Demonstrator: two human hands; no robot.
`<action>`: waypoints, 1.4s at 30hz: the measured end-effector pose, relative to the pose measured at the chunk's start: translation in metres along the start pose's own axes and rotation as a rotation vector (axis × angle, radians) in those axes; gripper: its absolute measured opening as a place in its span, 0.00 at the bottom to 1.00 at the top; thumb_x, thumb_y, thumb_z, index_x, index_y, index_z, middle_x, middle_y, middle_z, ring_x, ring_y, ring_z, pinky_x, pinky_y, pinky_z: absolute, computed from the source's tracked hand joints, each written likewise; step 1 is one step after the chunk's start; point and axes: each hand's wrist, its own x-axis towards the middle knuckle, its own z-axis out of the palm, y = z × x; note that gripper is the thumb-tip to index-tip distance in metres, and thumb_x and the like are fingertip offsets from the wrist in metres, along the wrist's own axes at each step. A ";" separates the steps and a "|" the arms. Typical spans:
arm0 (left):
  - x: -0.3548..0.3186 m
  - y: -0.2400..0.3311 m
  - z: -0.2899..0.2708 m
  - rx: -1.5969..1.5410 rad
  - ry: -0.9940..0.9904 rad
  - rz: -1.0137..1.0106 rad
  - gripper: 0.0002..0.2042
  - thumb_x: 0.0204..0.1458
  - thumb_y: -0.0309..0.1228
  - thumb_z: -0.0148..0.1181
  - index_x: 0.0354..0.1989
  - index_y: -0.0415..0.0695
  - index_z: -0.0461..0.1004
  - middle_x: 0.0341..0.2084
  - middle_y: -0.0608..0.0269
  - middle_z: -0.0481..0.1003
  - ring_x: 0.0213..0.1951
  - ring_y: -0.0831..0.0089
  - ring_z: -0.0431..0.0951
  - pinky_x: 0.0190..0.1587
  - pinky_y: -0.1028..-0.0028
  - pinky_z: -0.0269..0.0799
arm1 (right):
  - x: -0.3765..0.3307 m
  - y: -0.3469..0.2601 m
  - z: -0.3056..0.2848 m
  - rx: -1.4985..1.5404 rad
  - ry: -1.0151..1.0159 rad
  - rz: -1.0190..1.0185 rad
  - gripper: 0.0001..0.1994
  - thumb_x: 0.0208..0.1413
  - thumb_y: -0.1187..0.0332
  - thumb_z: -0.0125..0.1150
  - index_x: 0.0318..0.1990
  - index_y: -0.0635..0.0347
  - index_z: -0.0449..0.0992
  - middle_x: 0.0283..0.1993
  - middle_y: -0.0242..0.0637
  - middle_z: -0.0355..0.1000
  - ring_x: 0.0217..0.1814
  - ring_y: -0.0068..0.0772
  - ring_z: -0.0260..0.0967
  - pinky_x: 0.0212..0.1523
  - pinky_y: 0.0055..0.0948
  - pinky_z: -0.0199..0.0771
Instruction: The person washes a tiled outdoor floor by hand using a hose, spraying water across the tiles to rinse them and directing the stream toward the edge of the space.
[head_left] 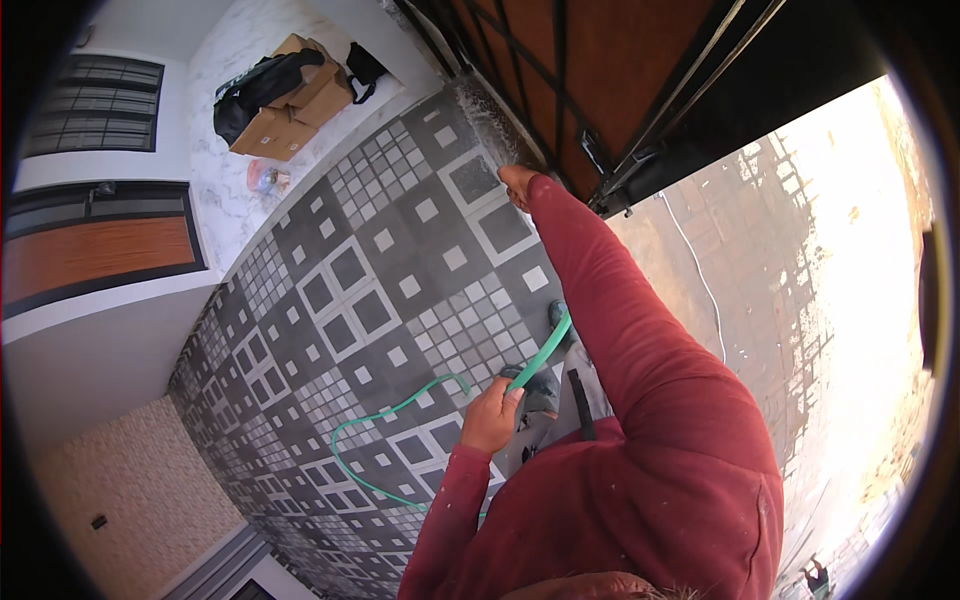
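A red sleeve (640,440) fills the lower frame, nearest the camera. The left hand (492,412) is curled round a green hose (400,408), which loops over the patterned tile floor (350,300) and runs up past a dark shoe (540,385). The right hand (517,185) is stretched out to the foot of the brown gate (600,70), where water sprays; whether its fingers grip anything I cannot tell. At the floor's far edge, on a white marble ledge (225,200), lie cardboard boxes (290,110) with a black bag (255,90) slumped over them; what the boxes hold is hidden. A small clear bag (268,178) lies just beside them.
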 end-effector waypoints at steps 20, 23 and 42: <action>-0.033 -0.003 -0.018 0.404 -0.507 0.334 0.13 0.58 0.40 0.50 0.35 0.42 0.71 0.21 0.52 0.71 0.28 0.50 0.72 0.29 0.58 0.64 | -0.192 0.553 -0.103 1.488 0.499 0.578 0.06 0.51 0.68 0.38 0.27 0.58 0.53 0.14 0.31 0.49 0.11 0.24 0.44 0.11 0.24 0.44; -0.046 -0.006 -0.007 0.430 -0.573 0.399 0.13 0.58 0.40 0.49 0.34 0.42 0.71 0.19 0.52 0.71 0.27 0.48 0.72 0.29 0.57 0.63 | -0.245 0.539 -0.084 1.602 0.487 0.425 0.08 0.51 0.66 0.36 0.23 0.57 0.54 0.14 0.31 0.49 0.10 0.23 0.43 0.10 0.23 0.46; -0.179 -0.005 0.114 0.716 -0.970 0.687 0.13 0.58 0.38 0.51 0.32 0.38 0.70 0.14 0.56 0.66 0.19 0.61 0.67 0.25 0.66 0.61 | -0.380 0.773 -0.060 2.107 0.756 0.151 0.11 0.49 0.62 0.39 0.21 0.56 0.55 0.11 0.36 0.46 0.10 0.33 0.48 0.13 0.33 0.44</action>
